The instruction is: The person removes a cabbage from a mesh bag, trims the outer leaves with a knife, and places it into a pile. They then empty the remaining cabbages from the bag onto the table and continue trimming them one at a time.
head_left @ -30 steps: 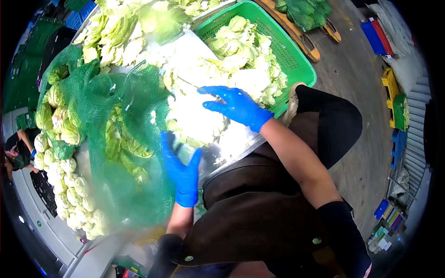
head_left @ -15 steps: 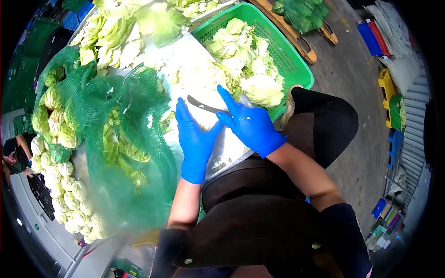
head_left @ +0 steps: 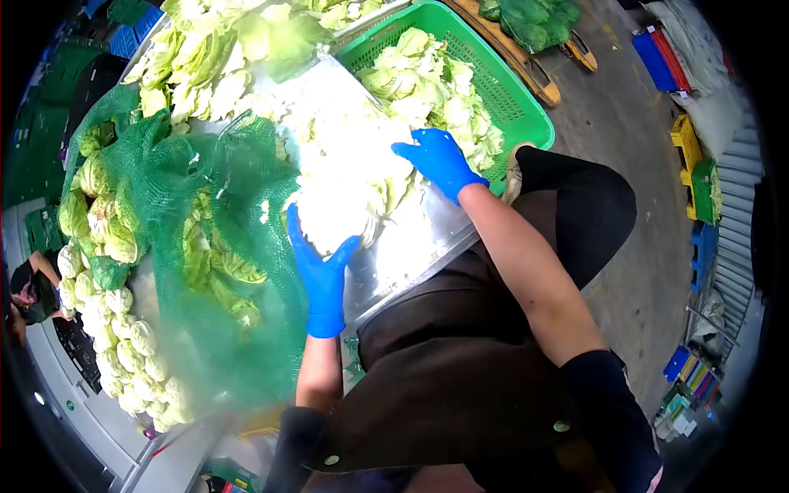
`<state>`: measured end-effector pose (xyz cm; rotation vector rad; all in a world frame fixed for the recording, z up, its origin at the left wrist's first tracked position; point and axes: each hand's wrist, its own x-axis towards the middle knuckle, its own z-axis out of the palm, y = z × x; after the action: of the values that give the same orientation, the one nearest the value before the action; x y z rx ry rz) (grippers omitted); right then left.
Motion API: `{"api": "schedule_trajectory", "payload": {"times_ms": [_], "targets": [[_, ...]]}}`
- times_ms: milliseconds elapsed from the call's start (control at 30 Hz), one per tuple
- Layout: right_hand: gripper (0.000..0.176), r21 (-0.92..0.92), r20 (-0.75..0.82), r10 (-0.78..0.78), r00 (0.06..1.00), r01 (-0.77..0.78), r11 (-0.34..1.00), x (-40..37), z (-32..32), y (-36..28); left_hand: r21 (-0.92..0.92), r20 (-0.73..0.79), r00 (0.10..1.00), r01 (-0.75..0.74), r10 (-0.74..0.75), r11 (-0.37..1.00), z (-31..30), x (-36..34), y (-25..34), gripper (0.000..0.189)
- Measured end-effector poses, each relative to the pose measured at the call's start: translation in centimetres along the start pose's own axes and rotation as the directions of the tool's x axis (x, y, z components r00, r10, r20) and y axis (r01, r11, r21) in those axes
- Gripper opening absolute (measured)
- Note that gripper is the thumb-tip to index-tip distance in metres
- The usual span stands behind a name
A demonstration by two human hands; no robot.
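On the metal table (head_left: 415,267), a heap of pale green cabbage or lettuce leaves (head_left: 394,185) lies between my hands, partly washed out by glare. My left hand (head_left: 319,271), in a blue glove, has thumb and fingers spread against the near left side of the heap. My right hand (head_left: 444,163), gloved too, reaches over the heap's right side next to the green crate (head_left: 530,123); its fingers are apart and touch the leaves. More leaves (head_left: 436,86) fill much of that crate. No knife shows now.
Green mesh netting (head_left: 238,189) with leaves under it covers the table's left part. Several pale heads (head_left: 127,353) are stacked along the left edge. More loose leaves (head_left: 205,70) are piled at the back. A person (head_left: 37,283) is at far left.
The curved knife under my right hand is out of sight. My right hand has moved up and right towards the crate, my left slightly down and left. The leaf heap now spreads between them.
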<state>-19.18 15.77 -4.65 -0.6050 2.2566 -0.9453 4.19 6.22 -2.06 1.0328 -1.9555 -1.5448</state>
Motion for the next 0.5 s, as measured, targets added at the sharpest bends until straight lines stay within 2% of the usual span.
{"api": "schedule_trajectory", "payload": {"times_ms": [33, 67, 167, 200, 267, 300, 333, 367, 433, 467, 500], "targets": [[0.054, 0.057, 0.073, 0.098, 0.993, -0.102, 0.993, 0.6, 0.4, 1.4, -0.100, 0.034, 0.998, 0.050, -0.047, 0.994, -0.8, 0.0, -0.3, 0.106], [0.054, 0.121, 0.005, 0.120, 0.993, -0.120, 0.985, 0.1, 1.0, 1.4, -0.026, 0.072, 0.997, 0.022, -0.020, 0.999, -1.3, -0.2, -0.6, 0.104], [0.052, 0.057, -0.102, 0.002, 0.995, 0.004, 0.998, -1.2, 0.9, 0.8, -0.121, 0.074, 0.992, 0.108, -0.100, 0.987, -1.8, -0.8, -1.1, 0.103], [0.052, -0.023, -0.092, -0.023, 0.996, 0.021, 1.000, -1.6, 0.5, 0.2, -0.149, 0.038, 0.988, 0.152, -0.148, 0.977, -1.6, -0.6, -0.3, 0.102], [0.056, -0.038, -0.079, -0.070, 0.994, 0.067, 0.997, -3.4, -0.5, -2.3, -0.215, -0.034, 0.965, 0.247, -0.260, 0.945, -1.0, -0.5, 1.5, 0.102], [0.058, -0.042, -0.071, -0.095, 0.993, 0.092, 0.995, -4.0, -0.8, -3.4, -0.112, -0.047, 0.968, 0.239, -0.246, 0.964, -0.8, -0.2, 1.3, 0.102], [0.061, -0.207, -0.125, -0.136, 0.983, 0.108, 0.972, -4.1, -0.9, -3.8, -0.008, -0.061, 0.972, 0.229, -0.229, 0.973, -0.4, 0.3, 0.9, 0.103], [0.060, -0.159, -0.189, -0.192, 0.963, 0.163, 0.974, -4.6, -1.4, -4.9, 0.096, -0.073, 0.975, 0.217, -0.210, 0.972, -0.3, 0.5, 0.4, 0.104], [0.058, -0.070, -0.326, -0.278, 0.904, 0.271, 0.960, -6.0, -2.2, -7.3, 0.017, -0.097, 0.977, 0.192, -0.190, 0.981, -0.1, -0.1, -0.9, 0.107], [0.057, 0.051, -0.340, -0.351, 0.872, 0.390, 0.919, -6.4, -1.3, -7.7, -0.011, -0.094, 0.976, 0.195, -0.195, 0.981, -0.1, -0.5, -1.4, 0.108], [0.055, 0.154, -0.189, -0.335, 0.923, 0.364, 0.918, -7.1, -0.1, -8.2, -0.037, -0.092, 0.975, 0.199, -0.201, 0.979, -0.3, -1.0, -1.8, 0.108]]}}
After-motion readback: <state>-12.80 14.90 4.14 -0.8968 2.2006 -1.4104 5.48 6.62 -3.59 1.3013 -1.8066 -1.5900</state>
